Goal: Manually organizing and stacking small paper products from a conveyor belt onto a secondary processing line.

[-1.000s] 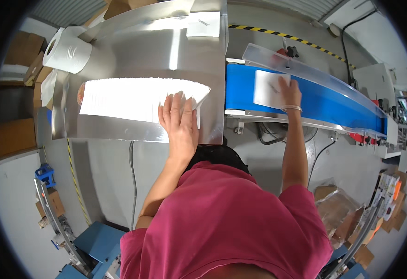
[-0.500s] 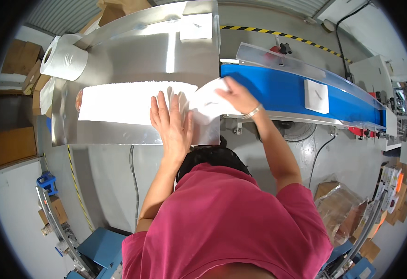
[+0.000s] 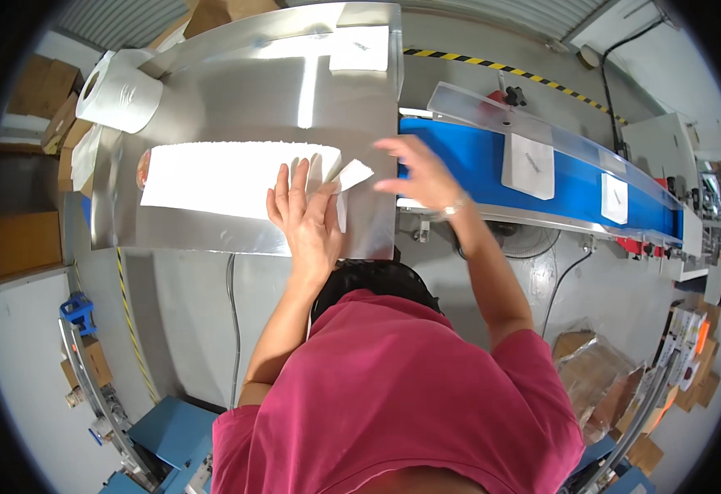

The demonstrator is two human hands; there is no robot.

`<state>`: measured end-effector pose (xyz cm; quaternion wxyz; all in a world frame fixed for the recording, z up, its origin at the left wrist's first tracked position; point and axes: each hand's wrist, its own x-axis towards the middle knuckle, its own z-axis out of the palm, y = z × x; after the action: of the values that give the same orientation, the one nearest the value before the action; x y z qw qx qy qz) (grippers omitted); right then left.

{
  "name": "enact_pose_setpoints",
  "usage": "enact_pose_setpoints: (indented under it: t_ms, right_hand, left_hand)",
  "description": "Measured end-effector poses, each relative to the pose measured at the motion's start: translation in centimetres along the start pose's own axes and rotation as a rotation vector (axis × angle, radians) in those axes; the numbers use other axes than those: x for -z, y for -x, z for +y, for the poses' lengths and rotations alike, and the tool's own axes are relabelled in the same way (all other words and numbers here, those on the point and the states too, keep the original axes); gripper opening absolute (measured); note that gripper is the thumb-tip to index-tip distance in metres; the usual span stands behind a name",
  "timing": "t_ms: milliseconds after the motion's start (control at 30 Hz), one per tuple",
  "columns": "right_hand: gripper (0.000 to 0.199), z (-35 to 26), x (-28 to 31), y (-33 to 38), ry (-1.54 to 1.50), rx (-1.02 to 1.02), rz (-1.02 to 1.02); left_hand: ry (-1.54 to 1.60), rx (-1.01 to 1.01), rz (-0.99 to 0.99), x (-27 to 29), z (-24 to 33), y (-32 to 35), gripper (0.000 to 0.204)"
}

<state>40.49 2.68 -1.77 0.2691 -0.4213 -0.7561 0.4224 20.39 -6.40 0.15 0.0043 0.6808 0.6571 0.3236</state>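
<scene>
A long row of overlapping white sheets or flat packets (image 3: pixel 212 177) lies on the shiny metal table (image 3: pixel 237 99). My left hand (image 3: pixel 307 218) rests on its right end, fingers stretched and spread. Beside the thumb, the corner of one white piece (image 3: pixel 354 174) sticks up toward the right. My right hand (image 3: pixel 426 177), slightly blurred, is above the near end of the blue conveyor belt (image 3: pixel 463 152) with fingers apart and nothing in them. On the belt lie one white piece (image 3: pixel 529 167) and, farther right, another white piece (image 3: pixel 615 198), both with small dark marks.
A white roll (image 3: pixel 122 92) stands at the table's left, near cardboard boxes. A reddish-brown object (image 3: pixel 142 170) sits at the row's left end. One white piece (image 3: pixel 359 49) lies at the table's far right corner. A clear guard (image 3: pixel 492 117) runs along the belt's far side.
My right hand has let go of a white piece, which now lies on the belt. The earlier piece there has travelled right. My left hand stays on the row, where another corner now stands up.
</scene>
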Motion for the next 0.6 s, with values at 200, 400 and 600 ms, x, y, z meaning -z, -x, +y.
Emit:
enact_pose_setpoints:
  t_ms: [200, 400, 600]
  right_hand:
    - [0.038, 3.5, -1.3, -0.3, -0.292, -0.177, 0.057]
    - [0.049, 14.6, 5.8, 4.3, 0.321, -0.611, 0.736]
    - [0.05, 6.1, 4.1, 3.0, 0.454, -0.023, 0.474]
  left_hand:
    - [-0.027, 0.021, 0.062, 0.5, -0.2, -0.4, 0.03]
    - [-0.045, -0.039, 0.075, 0.0, -1.5, 0.0, 0.03]
    - [0.01, -0.036, 0.086, 0.0, -1.4, -0.1, 0.024]
